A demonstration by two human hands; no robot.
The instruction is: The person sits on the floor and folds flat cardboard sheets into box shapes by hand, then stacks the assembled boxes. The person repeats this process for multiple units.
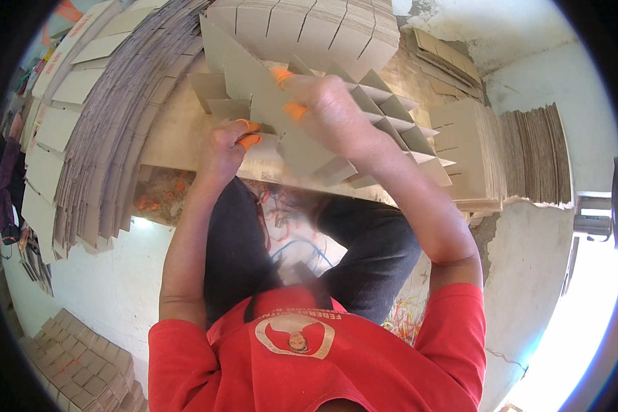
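Observation:
Orange covers wrap the fingertips of both hands. My left hand (228, 147) pinches the edge of a cardboard strip low on the left side of a partly interlocked cardboard divider grid (395, 113). Higher up and to the right, my right hand (323, 103), slightly blurred, grips a long slotted cardboard strip (235, 65) that stands tilted at the grid's left side. The crossed strips form open diamond-shaped cells to the right of that hand. My right wrist and forearm hide part of the grid.
A wooden table (165, 137) carries the work. Tall cardboard stacks (110, 130) rise at the left; slotted sheets (309, 27) are piled at the back. More stacked strips (467, 151) stand at the right by the wall. Another cardboard pile (82, 360) is at lower left.

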